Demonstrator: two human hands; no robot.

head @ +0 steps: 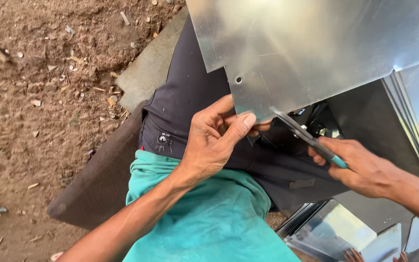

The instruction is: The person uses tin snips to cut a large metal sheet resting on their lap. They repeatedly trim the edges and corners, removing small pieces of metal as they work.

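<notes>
A: Item one?
B: Metal sheet (pixel 311 43), shiny, flat, with a small round hole near its stepped lower edge. It sits far and right, over the lap.

A: Who has it?
B: Left hand (pixel 214 138), pinched shut on the sheet's lower corner, thumb on top, fingers beneath.

A: Item two?
B: Tin snips (pixel 311 140), dark blades, teal grip. Blade tips meet the sheet's lower edge, just right of the left thumb. Right hand (pixel 364 170) wrapped closed round the handles.

A: Surroundings?
B: Dark trousers (pixel 185 106) under the sheet; teal shirt (pixel 209 218) near. Brown woven mat (pixel 103 179) left of the leg, grey slab (pixel 146 73) beyond it. More cut metal sheets (pixel 355 233) stacked near right. Bare dirt ground (pixel 35 97) with wood chips to the left.
</notes>
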